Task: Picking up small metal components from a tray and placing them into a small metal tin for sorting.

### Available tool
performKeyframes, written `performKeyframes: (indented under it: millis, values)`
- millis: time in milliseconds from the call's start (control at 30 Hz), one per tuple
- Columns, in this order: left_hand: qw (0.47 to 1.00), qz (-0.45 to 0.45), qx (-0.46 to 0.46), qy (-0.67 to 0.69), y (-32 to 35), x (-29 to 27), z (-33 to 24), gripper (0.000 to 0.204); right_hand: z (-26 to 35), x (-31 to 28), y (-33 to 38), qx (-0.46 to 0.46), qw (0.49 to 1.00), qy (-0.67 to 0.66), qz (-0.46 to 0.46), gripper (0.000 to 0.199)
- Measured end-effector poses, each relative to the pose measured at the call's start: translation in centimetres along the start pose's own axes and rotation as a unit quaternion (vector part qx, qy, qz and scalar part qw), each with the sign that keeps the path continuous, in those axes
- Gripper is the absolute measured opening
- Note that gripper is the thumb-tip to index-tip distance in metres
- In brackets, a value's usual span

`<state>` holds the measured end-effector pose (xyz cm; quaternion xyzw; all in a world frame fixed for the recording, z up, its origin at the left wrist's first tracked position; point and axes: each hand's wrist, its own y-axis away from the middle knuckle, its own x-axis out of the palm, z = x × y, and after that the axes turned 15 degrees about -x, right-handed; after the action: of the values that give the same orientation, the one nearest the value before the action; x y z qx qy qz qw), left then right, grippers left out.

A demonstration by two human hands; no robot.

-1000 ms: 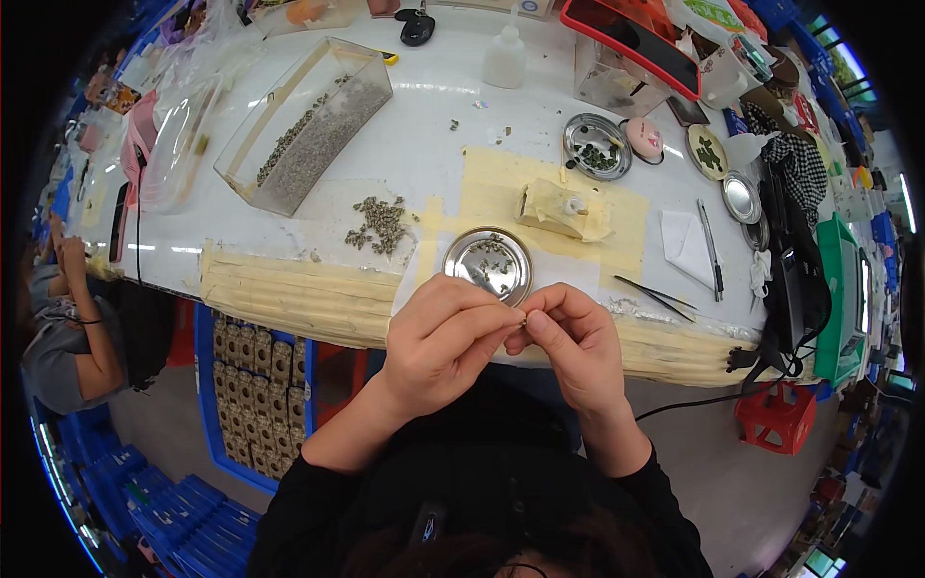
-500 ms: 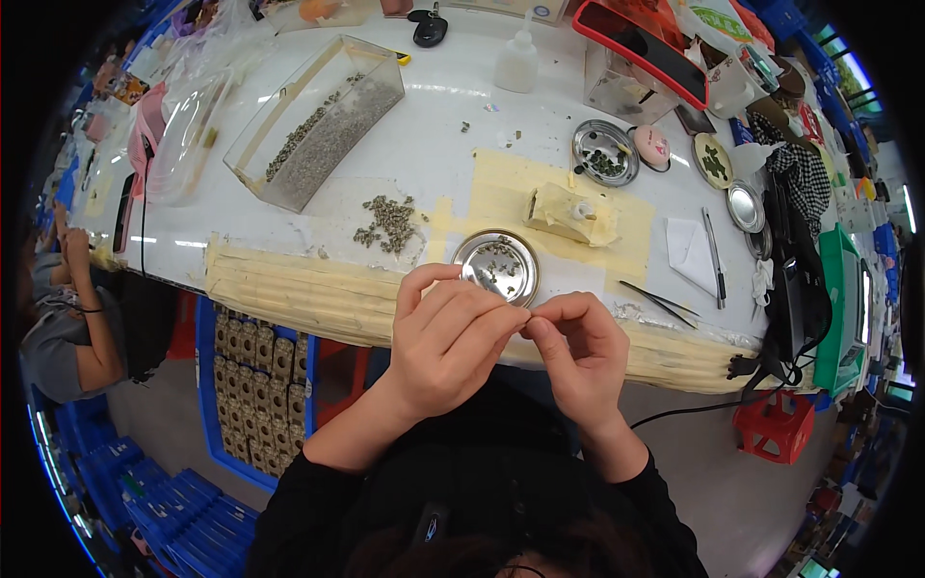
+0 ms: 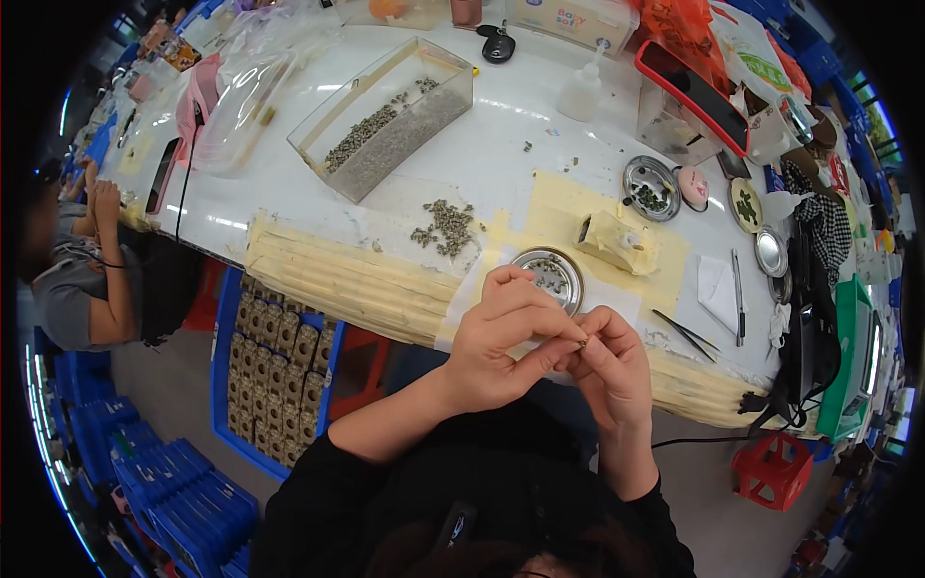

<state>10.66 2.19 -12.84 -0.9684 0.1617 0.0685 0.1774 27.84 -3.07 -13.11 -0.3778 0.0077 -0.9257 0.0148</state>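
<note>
My left hand (image 3: 511,332) and my right hand (image 3: 614,371) meet at the fingertips by the table's front edge. Pinched between them is a tiny brassy-looking piece (image 3: 583,343), too small to name. Just beyond the fingers sits a round metal dish (image 3: 578,292) holding several small greyish pieces, its near part covered by my left hand. To its left, a loose heap of similar small pieces (image 3: 445,227) lies on the table. A yellow tape-wrapped block (image 3: 617,243) with a small peg on top stands to the dish's right.
Farther back is a clear rectangular bin (image 3: 385,120) of small pieces. Black tweezers (image 3: 685,335), a pen-like tool (image 3: 738,299) and a metal dish of dark green bits (image 3: 651,189) lie to the right. A blue crate (image 3: 275,371) stands below left; a person (image 3: 92,260) sits far left.
The whole view has shifted, so the table appears farther right. My hands remain together at the fingertips; the right fingers have turned, and the tiny piece now shows between them.
</note>
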Motion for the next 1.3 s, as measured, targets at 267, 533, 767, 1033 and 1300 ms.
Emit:
performKeyframes:
  millis: [267, 533, 767, 1033, 1300]
  values:
    - [0.997, -0.057, 0.002, -0.043, -0.3, 0.5, 0.3, 0.014, -0.1, 0.5, -0.3, -0.041, 0.998, 0.035, -0.026, 0.014]
    - [0.968, -0.114, 0.085, -0.208, -0.6, 0.7, -0.8, 0.020, -0.2, 1.1, -0.2, -0.146, 0.977, 0.152, -0.022, 0.012]
    - [0.943, -0.124, 0.090, -0.296, -0.2, 0.5, -1.4, 0.019, -0.4, 1.3, -0.3, -0.333, 0.799, 0.499, 0.031, 0.013]
    - [0.968, -0.096, 0.060, -0.224, -0.3, 0.4, -1.3, 0.020, 0.2, 1.4, 0.0, -0.149, 0.961, 0.232, -0.018, 0.011]
    - [0.986, -0.072, 0.036, -0.147, -0.3, 0.3, -0.6, 0.018, 0.0, 1.2, -0.1, -0.075, 0.985, 0.150, -0.037, 0.012]
